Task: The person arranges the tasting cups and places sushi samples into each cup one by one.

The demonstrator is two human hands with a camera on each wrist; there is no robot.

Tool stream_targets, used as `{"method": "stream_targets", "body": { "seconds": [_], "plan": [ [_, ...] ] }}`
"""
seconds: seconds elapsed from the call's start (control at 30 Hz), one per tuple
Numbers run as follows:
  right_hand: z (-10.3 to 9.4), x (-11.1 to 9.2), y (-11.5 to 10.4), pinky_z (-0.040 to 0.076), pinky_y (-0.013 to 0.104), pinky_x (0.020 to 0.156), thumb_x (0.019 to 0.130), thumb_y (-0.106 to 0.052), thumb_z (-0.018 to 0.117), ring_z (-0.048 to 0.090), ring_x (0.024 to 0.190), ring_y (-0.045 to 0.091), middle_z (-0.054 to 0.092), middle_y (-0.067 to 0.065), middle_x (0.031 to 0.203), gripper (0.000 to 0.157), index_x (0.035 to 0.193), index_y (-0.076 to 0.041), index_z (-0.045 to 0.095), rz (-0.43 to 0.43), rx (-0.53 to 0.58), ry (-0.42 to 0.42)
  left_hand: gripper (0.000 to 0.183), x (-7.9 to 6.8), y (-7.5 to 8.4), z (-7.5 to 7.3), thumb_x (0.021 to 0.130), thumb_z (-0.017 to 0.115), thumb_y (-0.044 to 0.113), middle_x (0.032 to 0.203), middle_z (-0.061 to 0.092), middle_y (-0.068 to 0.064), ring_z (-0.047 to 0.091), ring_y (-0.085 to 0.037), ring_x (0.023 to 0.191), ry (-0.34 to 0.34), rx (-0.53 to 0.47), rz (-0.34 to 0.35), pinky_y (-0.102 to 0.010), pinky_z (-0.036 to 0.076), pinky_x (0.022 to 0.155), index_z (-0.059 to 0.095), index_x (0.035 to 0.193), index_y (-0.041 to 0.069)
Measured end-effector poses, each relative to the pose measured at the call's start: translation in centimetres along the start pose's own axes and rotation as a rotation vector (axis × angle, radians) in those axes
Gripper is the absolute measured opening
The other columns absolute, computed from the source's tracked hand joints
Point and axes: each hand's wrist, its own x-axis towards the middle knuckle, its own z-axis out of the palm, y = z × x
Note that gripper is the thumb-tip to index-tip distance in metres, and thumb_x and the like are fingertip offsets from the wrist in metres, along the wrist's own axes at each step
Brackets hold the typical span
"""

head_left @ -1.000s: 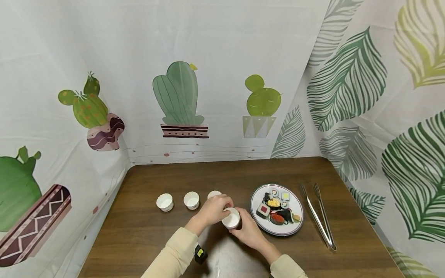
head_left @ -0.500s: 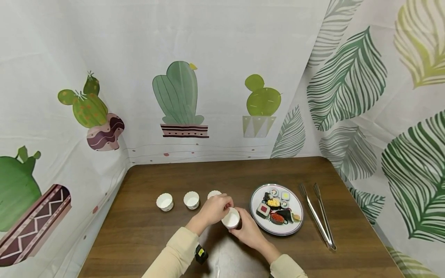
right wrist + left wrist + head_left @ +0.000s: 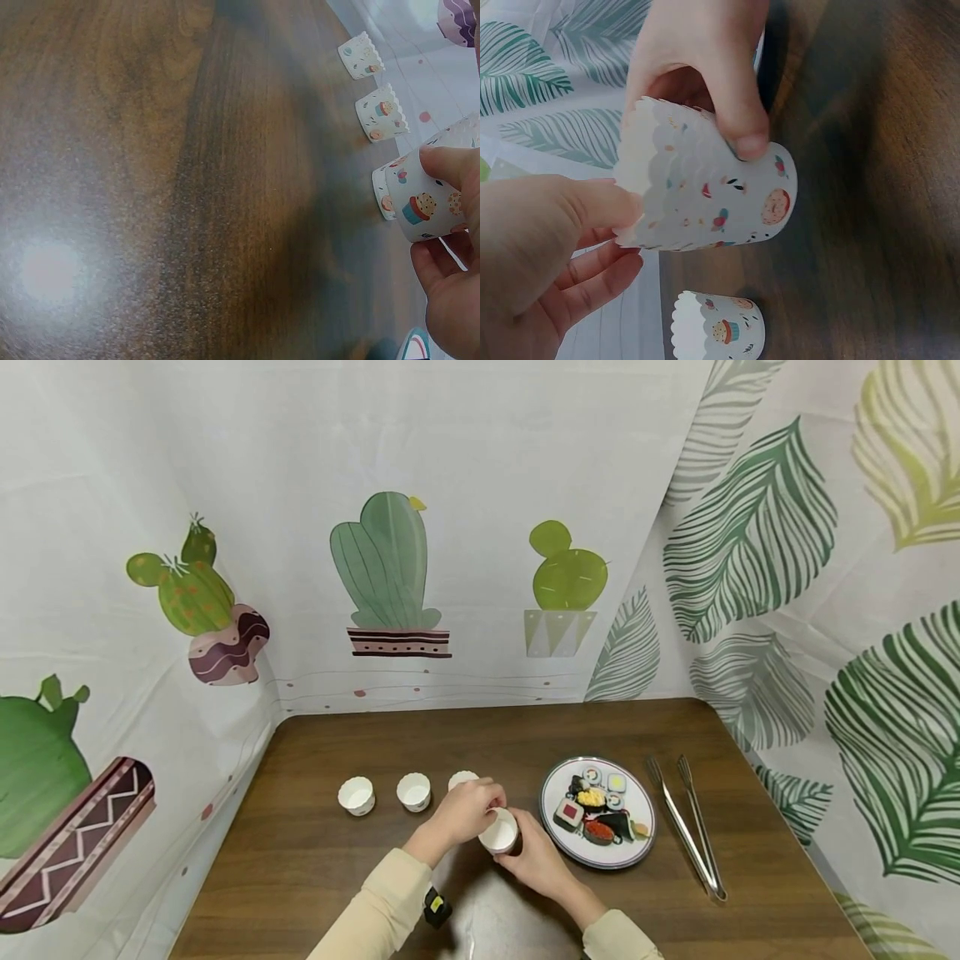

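A nested stack of white paper baking cups point(image 3: 497, 835) with scalloped rims and cupcake prints is held off to the left of the plate. My right hand point(image 3: 538, 858) grips the stack round its side, thumb point(image 3: 750, 139) near the base in the left wrist view. My left hand point(image 3: 532, 240) pinches the scalloped rim between thumb and fingers. Single cups stand upright on the table: one at left point(image 3: 356, 797), one in the middle point(image 3: 413, 793), and a third point(image 3: 462, 778) partly hidden behind my left hand in the head view.
To the right lies a round white plate point(image 3: 548, 831) with several sushi pieces point(image 3: 599, 832). Beyond it are metal tongs point(image 3: 690, 843). A black item with a yellow mark point(image 3: 435, 906) shows by my left sleeve. A patterned cloth point(image 3: 480, 568) hangs behind the wooden table point(image 3: 315, 877).
The fingers of my left hand have shifted slightly at the rim of the stack. My right hand and the standing cups have stayed where they were.
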Motion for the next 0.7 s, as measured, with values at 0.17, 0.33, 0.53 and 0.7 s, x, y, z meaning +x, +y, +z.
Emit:
{"method": "stream_targets", "body": {
  "seconds": [0.17, 0.33, 0.53, 0.7],
  "plan": [
    [-0.1, 0.1, 0.0, 0.045, 0.039, 0.088, 0.062, -0.009, 0.081, 0.055, 0.102, 0.017, 0.057, 0.004, 0.111, 0.064, 0.119, -0.005, 0.050, 0.005, 0.008, 0.003, 0.017, 0.1, 0.1, 0.0, 0.069, 0.066, 0.001, 0.074, 0.060, 0.006, 0.056, -0.007, 0.066, 0.013, -0.001, 0.001, -0.020, 0.045, 0.059, 0.065, 0.076, 0.016],
    [-0.2, 0.0, 0.0, 0.045, 0.038, 0.088, 0.063, -0.009, 0.081, 0.055, 0.101, 0.017, 0.056, 0.004, 0.110, 0.064, 0.119, -0.005, 0.050, 0.017, 0.009, -0.004, 0.015, 0.4, 0.3, -0.3, 0.071, 0.067, 0.003, 0.074, 0.059, 0.007, 0.057, -0.007, 0.066, 0.038, 0.015, 0.021, -0.019, 0.045, 0.058, 0.064, 0.074, 0.017],
    [-0.3, -0.1, 0.0, 0.046, 0.038, 0.087, 0.062, -0.009, 0.081, 0.056, 0.101, 0.017, 0.056, 0.005, 0.110, 0.065, 0.118, -0.004, 0.050, 0.008, 0.010, 0.001, 0.015, 0.8, 0.6, -1.0, 0.071, 0.068, 0.003, 0.073, 0.058, 0.007, 0.057, -0.007, 0.066, 0.039, 0.021, 0.039, -0.020, 0.045, 0.059, 0.064, 0.073, 0.018],
    [-0.3, -0.2, 0.1, 0.046, 0.039, 0.088, 0.062, -0.009, 0.081, 0.056, 0.101, 0.018, 0.056, 0.005, 0.109, 0.066, 0.119, -0.004, 0.049, 0.015, 0.003, -0.004, 0.015, 1.2, 0.9, -1.9, 0.072, 0.068, 0.005, 0.074, 0.059, 0.007, 0.057, -0.007, 0.066, 0.045, 0.012, 0.043, -0.021, 0.046, 0.057, 0.063, 0.073, 0.019]
  ]
}}
